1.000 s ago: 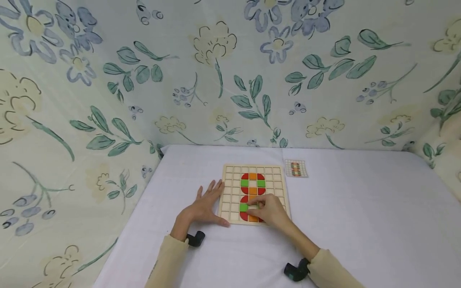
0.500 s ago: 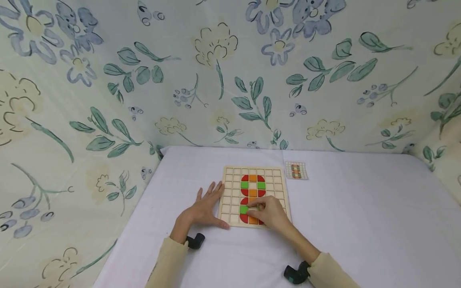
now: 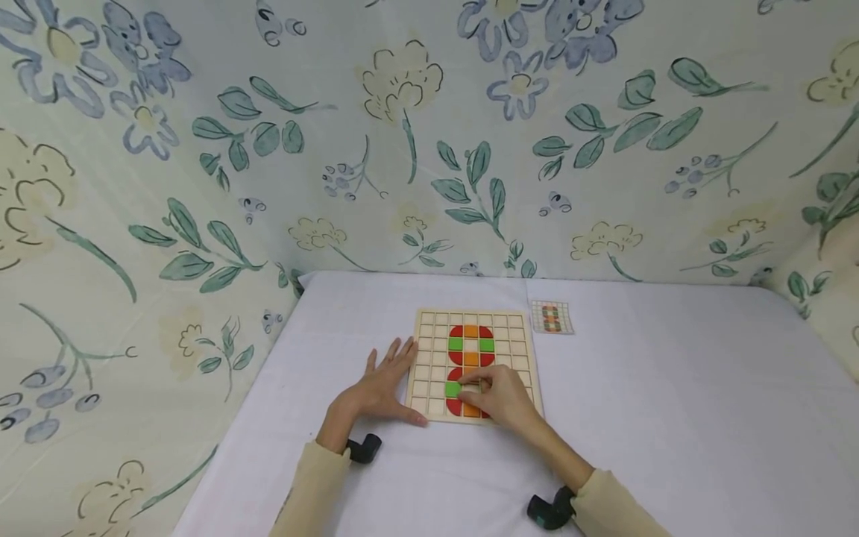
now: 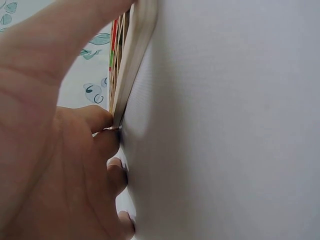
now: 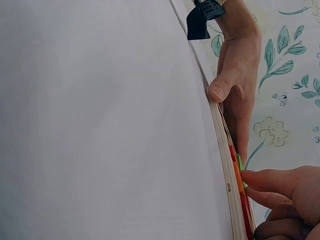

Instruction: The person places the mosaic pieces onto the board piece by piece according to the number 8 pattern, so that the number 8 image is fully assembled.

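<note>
A square wooden grid board point(image 3: 429, 367) lies on the table with red, orange and green tiles set in a figure-eight pattern. My right hand point(image 3: 503, 395) is over its lower part, pinching a green square tile point(image 3: 452, 389) between thumb and forefinger. In the right wrist view that green tile point(image 5: 239, 162) stands tilted up from the board. The palm hides part of the pattern's lower right. Along the board's left side my left hand point(image 3: 381, 386) lies with fingers spread, fingertips and thumb touching the edge. The left wrist view shows the left hand point(image 4: 60, 150) against the board's side point(image 4: 134, 60).
A small pattern card point(image 3: 552, 318) with a similar coloured figure lies just beyond the board's upper right corner. White cloth point(image 3: 671, 388) covers the table. Floral curtain point(image 3: 403, 149) hangs behind and to the left. Black wrist cameras point(image 3: 552, 509) sit on both wrists.
The green tile at the fingertips has shifted very slightly to the left and lifted at an angle. Both hands otherwise keep their places.
</note>
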Available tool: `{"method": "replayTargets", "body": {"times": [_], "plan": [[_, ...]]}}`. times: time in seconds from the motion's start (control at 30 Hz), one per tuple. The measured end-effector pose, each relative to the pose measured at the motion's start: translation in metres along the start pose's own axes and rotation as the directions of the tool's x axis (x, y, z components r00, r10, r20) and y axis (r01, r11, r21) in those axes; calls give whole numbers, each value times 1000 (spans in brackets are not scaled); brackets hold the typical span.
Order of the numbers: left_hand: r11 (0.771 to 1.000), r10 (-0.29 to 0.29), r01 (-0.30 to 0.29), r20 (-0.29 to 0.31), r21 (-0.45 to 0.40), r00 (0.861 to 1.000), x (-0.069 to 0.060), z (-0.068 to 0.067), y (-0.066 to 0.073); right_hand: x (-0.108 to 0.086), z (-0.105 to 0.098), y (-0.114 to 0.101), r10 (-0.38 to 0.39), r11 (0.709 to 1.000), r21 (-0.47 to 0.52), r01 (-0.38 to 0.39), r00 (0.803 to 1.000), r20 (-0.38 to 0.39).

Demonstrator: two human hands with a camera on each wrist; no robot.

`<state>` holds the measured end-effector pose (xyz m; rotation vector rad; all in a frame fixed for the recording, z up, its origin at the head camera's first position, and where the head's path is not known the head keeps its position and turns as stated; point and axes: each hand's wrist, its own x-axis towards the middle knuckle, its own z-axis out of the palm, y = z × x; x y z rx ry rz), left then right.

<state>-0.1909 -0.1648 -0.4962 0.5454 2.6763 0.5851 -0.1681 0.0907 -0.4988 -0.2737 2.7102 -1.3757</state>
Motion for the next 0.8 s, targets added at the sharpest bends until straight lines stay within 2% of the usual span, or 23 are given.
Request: {"method": "replayTargets", "body": {"times": [0.3, 0.43, 0.6, 0.73, 0.8], "plan": [[1000, 2, -2, -4, -13, 1000, -1, -1, 0, -1, -5, 0, -2, 999, 42, 0, 999, 49], [1000, 14, -14, -12, -17, 1000, 0, -1, 0, -4, -15, 1, 37, 998, 46, -39, 998, 57], [1000, 12, -12, -15, -17, 1000, 0, 0, 0, -12, -44, 6, 80, 996, 29, -82, 996, 47], [1000, 7, -7, -15, -24, 1000, -2, -1, -1, -24, -74, 18, 57, 998, -35, -57, 998, 0], [998, 5, -7, -28, -58, 1000, -5, -4, -3, -31, -91, 27, 53, 995, -79, -55, 998, -28]]}}
